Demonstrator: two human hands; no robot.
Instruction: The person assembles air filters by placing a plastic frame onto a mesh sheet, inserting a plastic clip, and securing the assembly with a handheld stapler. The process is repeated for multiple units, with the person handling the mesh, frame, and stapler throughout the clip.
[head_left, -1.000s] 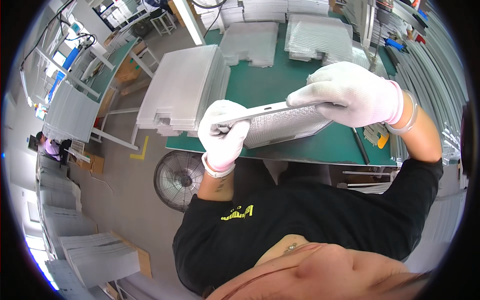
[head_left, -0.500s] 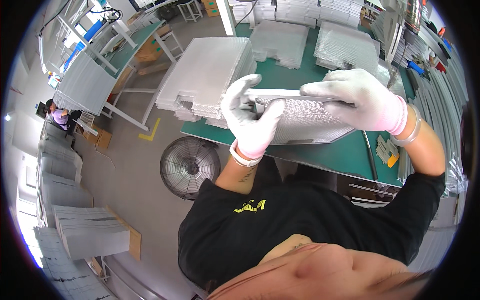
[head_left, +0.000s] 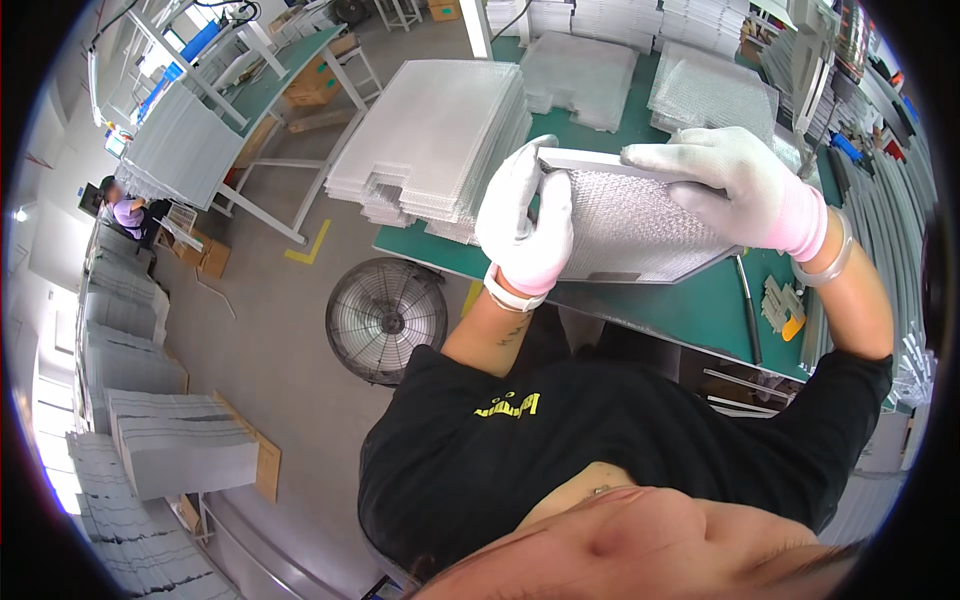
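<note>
A silver metal-mesh panel (head_left: 640, 225) is tilted up over the front edge of the green table (head_left: 640, 307), with a pale frame strip (head_left: 590, 160) along its upper edge. My left hand (head_left: 525, 220), in a white glove, is closed at the panel's upper left corner, fingers bent around the strip's end. My right hand (head_left: 745, 190), gloved too, pinches the upper edge farther right, its forefinger lying along the strip and its thumb against the mesh. The glove hides part of the panel's right side.
Stacked mesh sheets (head_left: 430, 130) stand left of the panel, with more mesh sheets (head_left: 578, 75) behind. A black-handled tool (head_left: 749, 310) and small grey pieces (head_left: 778, 305) lie at right. A floor fan (head_left: 387, 320) stands left below the table. Far left, a person (head_left: 128, 212) sits.
My left hand's fingers, spread apart before, have closed in at the panel's corner. The panel and both hands appear slightly farther right in the picture, while the whole view has shifted a little.
</note>
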